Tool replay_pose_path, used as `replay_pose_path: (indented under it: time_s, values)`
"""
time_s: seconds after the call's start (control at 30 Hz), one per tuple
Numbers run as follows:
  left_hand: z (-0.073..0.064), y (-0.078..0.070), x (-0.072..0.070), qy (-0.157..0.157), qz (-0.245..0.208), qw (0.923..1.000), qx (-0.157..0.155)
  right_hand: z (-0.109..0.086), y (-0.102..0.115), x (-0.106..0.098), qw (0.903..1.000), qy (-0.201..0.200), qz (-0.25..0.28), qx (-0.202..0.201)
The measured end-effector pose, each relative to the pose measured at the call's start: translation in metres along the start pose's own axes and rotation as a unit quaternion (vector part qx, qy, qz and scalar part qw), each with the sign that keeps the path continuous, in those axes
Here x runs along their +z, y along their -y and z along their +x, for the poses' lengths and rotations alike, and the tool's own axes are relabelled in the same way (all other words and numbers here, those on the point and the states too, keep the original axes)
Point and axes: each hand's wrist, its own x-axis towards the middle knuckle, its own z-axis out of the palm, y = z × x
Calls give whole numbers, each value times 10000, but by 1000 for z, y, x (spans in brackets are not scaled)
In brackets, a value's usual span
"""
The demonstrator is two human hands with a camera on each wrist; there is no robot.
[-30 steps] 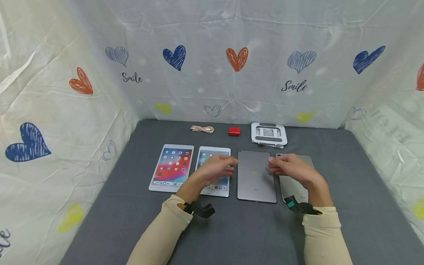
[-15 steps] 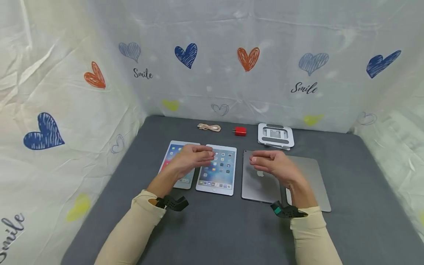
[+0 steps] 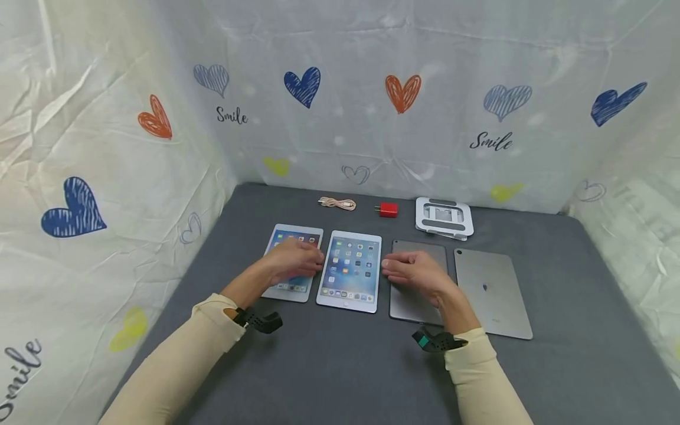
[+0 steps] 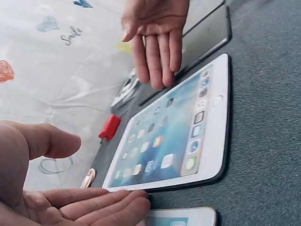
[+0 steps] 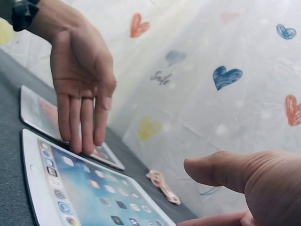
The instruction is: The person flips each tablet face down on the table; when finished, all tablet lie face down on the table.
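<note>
A white-framed tablet [image 3: 349,271] with a lit blue home screen lies face up between the two hands. My left hand [image 3: 294,260] is at its left edge, over a second white tablet [image 3: 292,293] that is also lit and partly covered. On the other side, my right hand [image 3: 417,274] is by the right edge, above a dark grey tablet [image 3: 411,307] lying face down. Both wrist views show straight fingers, with the left fingertips [image 4: 136,202] right at the tablet's edge. Farther right, a silver tablet [image 3: 494,295] rests back side up.
Along the back of the grey table [image 3: 340,366] lie a coiled pale cable [image 3: 337,203], a red charger plug [image 3: 388,209] and a folded white stand [image 3: 444,218]. A curtain [image 3: 340,130] printed with hearts hangs behind and at the sides.
Both hands have moved left, from the dark grey tablet's sides to those of the blue-screen white tablet, and lowered toward it. The head view has shifted slightly; the tablets lie as before.
</note>
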Motion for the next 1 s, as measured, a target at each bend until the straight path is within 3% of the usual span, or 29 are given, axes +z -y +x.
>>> replay_pose_path:
  time_s: [0.23,0.67,1.0]
  values:
    - [6,0,7,-235,36,9995,-209,2,-1,5,9993,296,175,123]
    - [6,-3,12,-268,78,9993,-229,6,-5,16,9934,-110,1140,104]
    - [8,-7,24,-17,-79,9998,-205,3,-7,4,9830,254,1803,251]
